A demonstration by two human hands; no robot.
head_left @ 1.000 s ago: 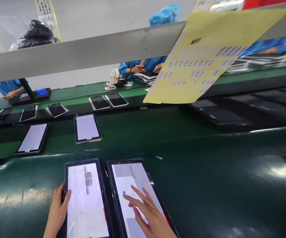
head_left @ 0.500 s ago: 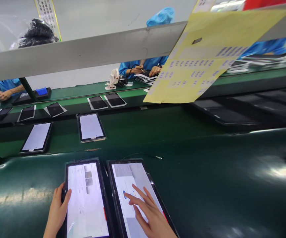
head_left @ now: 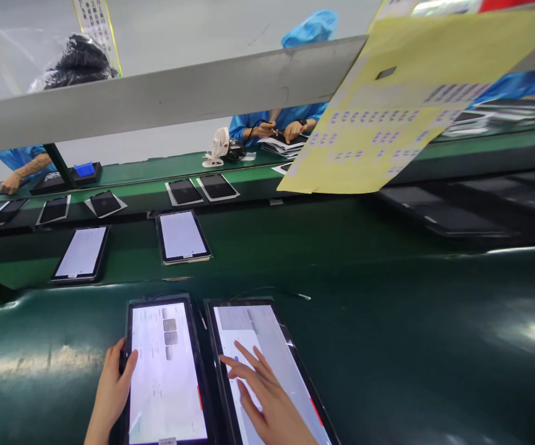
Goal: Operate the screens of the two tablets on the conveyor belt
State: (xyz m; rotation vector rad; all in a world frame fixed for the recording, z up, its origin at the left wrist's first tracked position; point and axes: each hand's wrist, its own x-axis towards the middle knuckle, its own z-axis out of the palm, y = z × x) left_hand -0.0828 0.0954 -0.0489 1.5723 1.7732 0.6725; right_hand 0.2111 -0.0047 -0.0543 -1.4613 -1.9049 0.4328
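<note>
Two black-framed rectangular tablets, lit white, side by side on the dark green surface [head_left: 388,346]: left tablet [head_left: 167,374] steadied at its edge by the left hand [head_left: 112,395], grip loose; right tablet [head_left: 267,371] mid-check, right hand [head_left: 262,395] spread open, fingertips on its screen.

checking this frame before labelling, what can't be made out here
Head view:
- Text on the left tablet and right tablet: too small, glare.
- Left hand and right hand: wrists cut by the bottom edge.
- Co-workers: hidden by the grey beam.
- Yellow sheet print: blurred.
</note>
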